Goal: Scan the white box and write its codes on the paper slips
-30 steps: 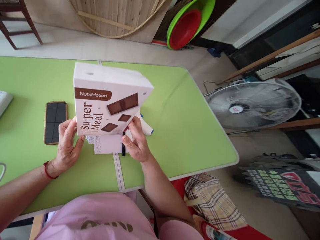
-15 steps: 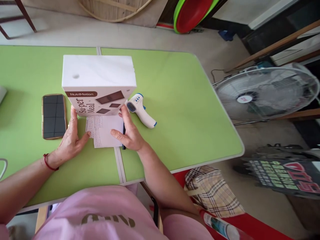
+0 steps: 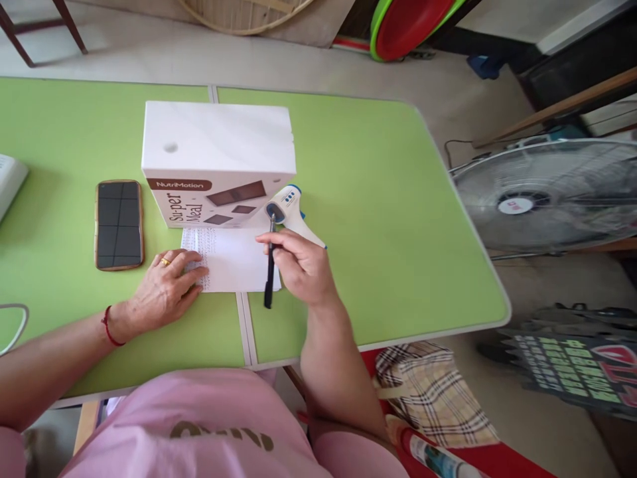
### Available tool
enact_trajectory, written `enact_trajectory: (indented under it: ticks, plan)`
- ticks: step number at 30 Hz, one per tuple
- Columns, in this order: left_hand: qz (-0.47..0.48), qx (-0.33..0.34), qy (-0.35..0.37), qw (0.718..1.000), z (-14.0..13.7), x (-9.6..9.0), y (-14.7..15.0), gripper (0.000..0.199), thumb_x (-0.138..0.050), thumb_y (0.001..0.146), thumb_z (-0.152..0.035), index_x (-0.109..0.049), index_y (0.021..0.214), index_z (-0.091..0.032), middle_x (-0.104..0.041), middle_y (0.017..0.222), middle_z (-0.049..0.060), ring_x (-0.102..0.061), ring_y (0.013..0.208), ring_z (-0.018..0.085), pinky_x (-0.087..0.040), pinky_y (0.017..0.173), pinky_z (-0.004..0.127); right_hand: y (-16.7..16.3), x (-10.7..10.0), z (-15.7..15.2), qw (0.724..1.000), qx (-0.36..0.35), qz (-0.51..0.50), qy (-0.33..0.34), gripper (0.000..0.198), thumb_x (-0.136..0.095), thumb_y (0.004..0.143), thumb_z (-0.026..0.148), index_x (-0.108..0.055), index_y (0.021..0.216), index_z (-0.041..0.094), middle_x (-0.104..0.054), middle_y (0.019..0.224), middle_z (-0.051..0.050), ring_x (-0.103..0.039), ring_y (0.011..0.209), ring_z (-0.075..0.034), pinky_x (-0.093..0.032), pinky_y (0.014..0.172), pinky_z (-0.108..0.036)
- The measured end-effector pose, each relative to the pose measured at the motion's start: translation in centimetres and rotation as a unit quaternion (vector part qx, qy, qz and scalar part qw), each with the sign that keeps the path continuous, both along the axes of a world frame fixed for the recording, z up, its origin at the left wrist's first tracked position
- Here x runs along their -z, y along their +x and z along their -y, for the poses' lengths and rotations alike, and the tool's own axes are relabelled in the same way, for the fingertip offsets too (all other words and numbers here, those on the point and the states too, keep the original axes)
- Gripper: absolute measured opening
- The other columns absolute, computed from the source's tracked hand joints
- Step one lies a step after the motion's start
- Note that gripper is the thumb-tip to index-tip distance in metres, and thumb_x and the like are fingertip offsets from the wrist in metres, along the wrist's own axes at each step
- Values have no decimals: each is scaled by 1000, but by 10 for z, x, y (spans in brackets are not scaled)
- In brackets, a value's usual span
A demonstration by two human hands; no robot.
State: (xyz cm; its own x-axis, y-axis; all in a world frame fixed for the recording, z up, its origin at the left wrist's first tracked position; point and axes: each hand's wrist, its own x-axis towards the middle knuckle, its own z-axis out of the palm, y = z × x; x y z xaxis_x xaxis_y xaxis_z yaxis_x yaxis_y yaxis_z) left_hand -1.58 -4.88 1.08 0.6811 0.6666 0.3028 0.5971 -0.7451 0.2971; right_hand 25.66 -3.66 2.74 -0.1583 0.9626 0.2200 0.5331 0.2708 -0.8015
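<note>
My right hand (image 3: 301, 262) pinches a black pen (image 3: 269, 275) near its top, above the right side of the white paper (image 3: 236, 262). Fingers outstretched, my left hand (image 3: 166, 285) rests on the paper's left edge, where rows of small handwriting show. A white NutriMotion box (image 3: 219, 143) stands upright at the paper's far edge and hides part of it. Just beyond my right hand lies a white and blue infrared thermometer (image 3: 293, 212), its handle partly covered by my fingers.
A phone in a brown case (image 3: 119, 226) lies left of the box on the green table (image 3: 388, 232). A white device (image 3: 10, 179) and a white cable (image 3: 22, 325) are at the far left. Off the right edge stands a fan (image 3: 542, 196); checked cloth (image 3: 438, 398) lies below.
Both hands have left the sides of the box. My right hand has picked up the pen, which lay by the paper, and my left hand has come down onto the paper.
</note>
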Motion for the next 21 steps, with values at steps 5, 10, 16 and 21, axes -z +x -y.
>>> enact_trajectory:
  ticks: [5, 10, 16, 21]
  plan:
    - [-25, 5, 22, 999, 1, 0, 1, 24, -48, 99, -21, -66, 114, -15, -65, 124, 15, -59, 109, 29, -51, 86, 43, -8, -11, 12, 986, -117, -83, -90, 36, -69, 82, 28, -57, 116, 21, -64, 88, -2, -64, 79, -15, -57, 75, -30]
    - [-15, 27, 33, 999, 0, -2, 2, 23, -50, 99, -19, -65, 114, -12, -68, 129, 12, -60, 110, 28, -50, 86, 42, -34, 0, 14, 985, -130, -116, -15, 21, -50, 96, 38, -62, 90, 22, -55, 68, 2, -50, 56, -11, -47, 55, -26]
    - [-28, 26, 55, 998, -1, -1, 2, 26, -48, 99, -20, -65, 117, -14, -68, 131, 10, -59, 109, 28, -49, 83, 43, -57, 18, 9, 990, -47, -128, 30, 22, -49, 91, 29, -68, 88, 20, -65, 76, -2, -60, 64, -13, -52, 62, -29]
    - [-23, 26, 36, 999, 0, 0, 2, 29, -47, 99, -20, -65, 121, -17, -67, 131, 10, -58, 111, 29, -48, 85, 44, -63, 32, 11, 992, 47, -112, -25, 11, -61, 82, 32, -60, 87, 22, -63, 64, 4, -52, 49, -10, -47, 50, -24]
